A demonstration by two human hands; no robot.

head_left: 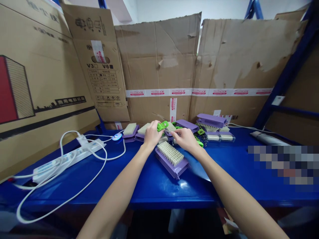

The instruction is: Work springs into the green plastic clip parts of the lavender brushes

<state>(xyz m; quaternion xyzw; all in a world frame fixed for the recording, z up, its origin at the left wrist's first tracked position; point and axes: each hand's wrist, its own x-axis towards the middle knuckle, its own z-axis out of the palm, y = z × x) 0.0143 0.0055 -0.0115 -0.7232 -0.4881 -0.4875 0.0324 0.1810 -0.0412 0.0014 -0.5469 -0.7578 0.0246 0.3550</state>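
Note:
My left hand (152,134) is closed on a bright green plastic piece (163,125) with a hole near its end, raised a little above the table. Close by on its right, my right hand (184,138) has its fingers pinched together; what lies between them is too small to make out. In front of both hands sits a purple brush (171,157) with pale bristles facing up. More purple brushes (130,130) lie behind and left of my left hand. Green and black pieces (201,136) lie just beyond my right hand, partly hidden by it.
A white power strip (68,161) with looping white cables lies on the blue table (104,189) at left, beside a small lit round device (117,136). At back right, purple brushes (211,120) are stacked near pale rollers (219,137). Cardboard sheets (157,66) wall the back.

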